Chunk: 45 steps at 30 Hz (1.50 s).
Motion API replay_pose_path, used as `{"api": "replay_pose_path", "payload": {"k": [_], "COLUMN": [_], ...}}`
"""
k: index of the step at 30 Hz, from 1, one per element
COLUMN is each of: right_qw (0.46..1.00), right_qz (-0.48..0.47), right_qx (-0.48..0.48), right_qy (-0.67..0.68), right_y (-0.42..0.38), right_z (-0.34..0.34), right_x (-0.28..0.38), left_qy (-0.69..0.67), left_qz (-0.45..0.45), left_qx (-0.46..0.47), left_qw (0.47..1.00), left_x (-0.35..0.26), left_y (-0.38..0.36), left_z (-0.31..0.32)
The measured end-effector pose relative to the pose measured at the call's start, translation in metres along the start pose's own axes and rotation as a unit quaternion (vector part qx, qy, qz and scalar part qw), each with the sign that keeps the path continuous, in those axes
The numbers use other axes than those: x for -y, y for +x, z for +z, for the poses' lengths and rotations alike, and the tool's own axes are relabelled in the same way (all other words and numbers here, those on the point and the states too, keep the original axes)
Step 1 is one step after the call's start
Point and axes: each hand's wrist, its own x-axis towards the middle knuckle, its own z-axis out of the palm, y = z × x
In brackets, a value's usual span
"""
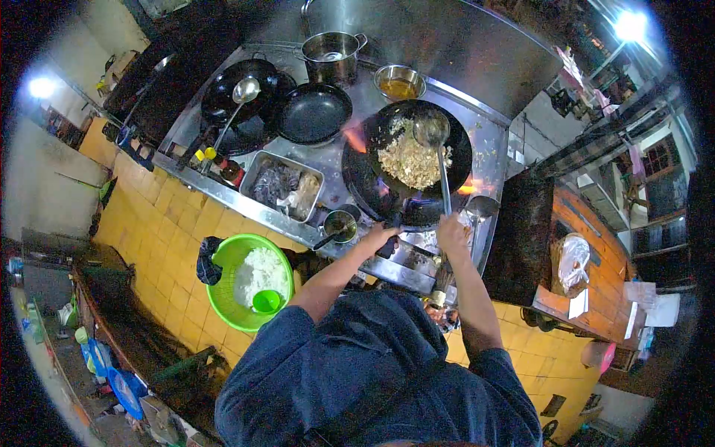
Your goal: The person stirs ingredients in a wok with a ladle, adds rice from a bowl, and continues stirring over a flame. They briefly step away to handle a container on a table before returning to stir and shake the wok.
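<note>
My right hand [452, 234] is closed around the long handle of a ladle [432, 129]. The ladle's bowl rests over the far side of a black wok [360, 195]. My left hand [380, 238] grips the wok's handle at the near rim, with something dark, perhaps a cloth, under the fingers. Inside the wok lies light brown, grainy food [412, 164] that looks like fried rice. Orange flames show on both sides of the wok, and bluish ones near its front. A small pot of dark contents [340, 226] stands just left of my left hand.
Left of the wok are a black pan [313, 113], another ladle [246, 91] and a metal tray of plastic bags [283, 186]. Behind stand a steel pot [331, 58] and a bowl of yellowish liquid [400, 83]. A green basin [217, 294] holds white rice [262, 273].
</note>
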Motion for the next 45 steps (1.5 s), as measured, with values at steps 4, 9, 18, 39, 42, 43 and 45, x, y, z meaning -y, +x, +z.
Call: {"api": "replay_pose_path", "payload": {"k": [4, 9, 18, 39, 42, 43, 45], "right_qw": [0.98, 0.945, 0.959, 0.991, 0.951, 0.947, 0.939], "right_qz": [-0.068, -0.08, -0.123, -0.083, -0.202, -0.207, -0.212], "right_qx": [0.165, 0.164, 0.14, 0.089, 0.168, 0.124, 0.083], "right_qy": [-0.087, -0.27, -0.213, -0.06, -0.166, -0.212, -0.257], "right_y": [-0.003, -0.067, -0.093, -0.006, 0.024, 0.035, 0.041], "right_z": [0.009, -0.157, -0.151, -0.029, -0.09, -0.067, -0.02], "right_x": [-0.051, 0.007, -0.003, -0.036, -0.05, -0.058, -0.055], "left_qy": [-0.056, -0.32, -0.118, 0.023, 0.036, 0.029, 0.043], "left_qz": [-0.112, -0.155, -0.124, 0.042, 0.043, 0.029, 0.008], "left_qx": [-0.037, 0.12, 0.041, 0.028, 0.028, 0.015, -0.006], "left_qw": [0.991, 0.927, 0.984, 0.998, 0.998, 0.999, 0.999], "left_x": [-0.003, -0.084, -0.039, 0.023, 0.019, 0.014, 0.009], "left_y": [0.008, -0.097, -0.122, 0.003, 0.015, 0.013, 0.016], "left_z": [0.021, 0.112, 0.1, 0.002, 0.003, 0.004, 0.006]}}
